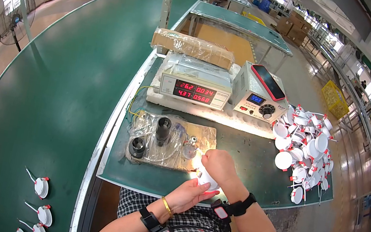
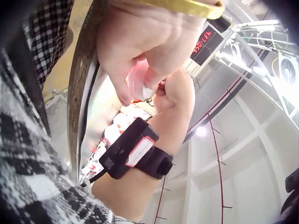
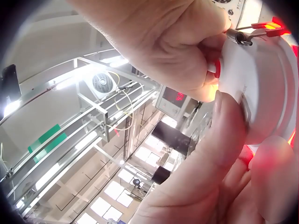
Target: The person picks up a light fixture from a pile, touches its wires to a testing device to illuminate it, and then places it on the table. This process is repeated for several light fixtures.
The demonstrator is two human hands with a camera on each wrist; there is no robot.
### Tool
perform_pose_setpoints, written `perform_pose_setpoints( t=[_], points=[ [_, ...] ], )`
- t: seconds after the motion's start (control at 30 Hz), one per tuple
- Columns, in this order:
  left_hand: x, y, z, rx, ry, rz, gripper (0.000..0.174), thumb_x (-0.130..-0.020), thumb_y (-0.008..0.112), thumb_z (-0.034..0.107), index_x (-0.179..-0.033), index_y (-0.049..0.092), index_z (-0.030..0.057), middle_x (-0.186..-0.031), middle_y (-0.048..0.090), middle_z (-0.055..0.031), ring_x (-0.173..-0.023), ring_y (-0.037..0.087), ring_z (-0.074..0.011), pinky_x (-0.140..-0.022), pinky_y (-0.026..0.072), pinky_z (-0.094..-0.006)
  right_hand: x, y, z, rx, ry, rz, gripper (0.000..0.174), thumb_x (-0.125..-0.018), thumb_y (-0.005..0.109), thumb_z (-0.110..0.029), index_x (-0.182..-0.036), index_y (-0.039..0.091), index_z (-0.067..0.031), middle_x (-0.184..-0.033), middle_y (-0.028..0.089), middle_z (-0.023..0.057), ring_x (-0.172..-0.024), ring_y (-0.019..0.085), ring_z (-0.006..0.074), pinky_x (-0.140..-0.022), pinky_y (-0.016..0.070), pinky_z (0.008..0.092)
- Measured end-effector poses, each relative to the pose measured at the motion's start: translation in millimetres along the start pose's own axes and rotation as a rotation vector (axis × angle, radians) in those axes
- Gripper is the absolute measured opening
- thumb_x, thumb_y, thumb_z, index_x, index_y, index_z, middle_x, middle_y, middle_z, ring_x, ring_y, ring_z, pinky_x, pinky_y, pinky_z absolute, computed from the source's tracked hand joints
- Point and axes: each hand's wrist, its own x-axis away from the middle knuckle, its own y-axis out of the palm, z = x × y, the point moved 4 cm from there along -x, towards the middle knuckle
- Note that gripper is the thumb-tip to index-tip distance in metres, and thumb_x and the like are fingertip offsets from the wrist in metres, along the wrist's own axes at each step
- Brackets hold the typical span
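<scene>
A white round downlight (image 3: 254, 86) with metal spring clips in red sleeves is held over the bench's front edge, a bright glow coming from it. My left hand (image 1: 185, 196) grips its body from below, thumb on the housing and fingers under the rim. From the other side my right hand (image 1: 220, 166) curls in close, pinching the short white cable (image 3: 212, 68) at the red grommet; the cable's far end is hidden by the fingers. Just left of the hands lies a plastic-wrapped board (image 1: 203, 139) bearing black cylindrical holders (image 1: 162, 131).
Behind the board stand a meter (image 1: 194, 92) with red digits and a grey regulator box (image 1: 258, 99) with a phone (image 1: 268, 82) on top. Many downlights (image 1: 306, 147) are heaped at the right. Several more downlights (image 1: 41, 187) sit on the green belt (image 1: 60, 94) at left.
</scene>
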Motion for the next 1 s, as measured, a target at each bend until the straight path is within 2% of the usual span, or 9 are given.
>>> perform_pose_setpoints(
  t=[0.3, 0.37, 0.5, 0.53, 0.63, 0.67, 0.87, 0.93, 1.0],
  points=[
    [0.7, 0.4, 1.2, -0.005, -0.016, -0.015, 0.036, -0.098, 0.048, 0.017, -0.127, 0.044, -0.0050, -0.128, 0.052, -0.0119, -0.118, 0.053, -0.0215, -0.103, 0.0422, -0.0311, -0.6, 1.2, 1.2, -0.017, -0.002, 0.006, 0.025, -0.080, 0.056, -0.023, -0.070, 0.067, -0.0032, -0.069, 0.063, 0.0198, -0.066, 0.063, 0.0369, -0.065, 0.0505, 0.0466],
    [3.8, 5.2, 5.7, -0.010, -0.038, 0.015, 0.038, -0.098, 0.049, 0.017, -0.128, 0.043, -0.0054, -0.129, 0.052, -0.0117, -0.117, 0.053, -0.0217, -0.103, 0.0422, -0.0318, -0.9, 3.1, 1.9, 0.000, -0.069, 0.037, 0.025, -0.080, 0.056, -0.023, -0.069, 0.067, -0.0027, -0.068, 0.063, 0.0200, -0.065, 0.063, 0.0372, -0.064, 0.0503, 0.0469],
    [-0.3, 0.4, 4.3, 0.114, -0.039, 0.008, 0.050, -0.102, 0.033, 0.035, -0.132, 0.038, -0.0046, -0.132, 0.049, -0.0159, -0.120, 0.052, -0.0276, -0.104, 0.0429, -0.0360, 1.8, -0.4, 0.7, -0.015, -0.024, 0.052, 0.025, -0.080, 0.055, -0.022, -0.069, 0.066, -0.0029, -0.067, 0.062, 0.0196, -0.065, 0.062, 0.0372, -0.064, 0.0503, 0.0468],
    [0.2, 3.9, 4.6, 0.118, -0.056, 0.004, 0.050, -0.102, 0.033, 0.035, -0.132, 0.038, -0.0046, -0.132, 0.049, -0.0159, -0.120, 0.052, -0.0276, -0.104, 0.0429, -0.0360, 1.0, -0.2, 0.4, -0.016, -0.022, 0.039, 0.025, -0.081, 0.055, -0.022, -0.069, 0.067, -0.0031, -0.067, 0.063, 0.0192, -0.065, 0.063, 0.0369, -0.064, 0.0503, 0.0467],
    [-0.1, 5.5, 8.2, 0.159, 0.008, -0.012, 0.058, -0.101, 0.019, 0.044, -0.140, 0.027, 0.0010, -0.140, 0.040, -0.0165, -0.127, 0.045, -0.0308, -0.108, 0.0397, -0.0402, 1.3, -4.2, -3.9, -0.021, -0.014, 0.019, 0.022, -0.077, 0.056, -0.020, -0.069, 0.067, -0.0023, -0.069, 0.063, 0.0200, -0.067, 0.064, 0.0361, -0.064, 0.0514, 0.0459],
    [-0.5, 5.1, 7.6, 0.160, 0.002, -0.013, 0.058, -0.101, 0.019, 0.044, -0.140, 0.027, 0.0010, -0.140, 0.040, -0.0165, -0.127, 0.045, -0.0308, -0.108, 0.0397, -0.0402, 1.8, -5.2, -5.4, -0.025, -0.014, 0.013, 0.020, -0.074, 0.057, -0.018, -0.070, 0.067, -0.0012, -0.071, 0.064, 0.0212, -0.069, 0.065, 0.0355, -0.064, 0.0524, 0.0453],
    [1.3, 8.6, 8.4, 0.206, 0.008, -0.022, 0.057, -0.101, 0.023, 0.043, -0.139, 0.029, 0.0004, -0.139, 0.042, -0.0168, -0.129, 0.042, -0.0307, -0.110, 0.0367, -0.0423, 2.5, -6.5, -6.2, -0.022, -0.037, 0.000, 0.022, -0.076, 0.056, -0.019, -0.070, 0.068, -0.0021, -0.071, 0.065, 0.0200, -0.070, 0.065, 0.0363, -0.063, 0.0527, 0.0460],
    [1.0, 8.0, 6.7, 0.119, 0.026, 0.018, 0.055, -0.101, 0.028, 0.041, -0.137, 0.032, -0.0007, -0.138, 0.043, -0.0170, -0.129, 0.042, -0.0303, -0.111, 0.0343, -0.0425, 2.0, -1.7, -1.7, -0.076, 0.053, -0.029, 0.024, -0.079, 0.056, -0.022, -0.073, 0.069, -0.0019, -0.074, 0.066, 0.0213, -0.072, 0.066, 0.0362, -0.067, 0.0532, 0.0456],
    [11.0, 7.8, 5.9, 0.111, 0.028, 0.055, 0.054, -0.102, 0.029, 0.038, -0.138, 0.030, -0.0019, -0.140, 0.040, -0.0185, -0.129, 0.042, -0.0306, -0.111, 0.0331, -0.0457, 6.8, -5.0, 2.6, -0.307, -0.072, 0.041, 0.032, -0.083, 0.055, -0.031, -0.077, 0.068, -0.0017, -0.075, 0.066, 0.0196, -0.071, 0.065, 0.0377, -0.068, 0.0521, 0.0454]
  ],
)
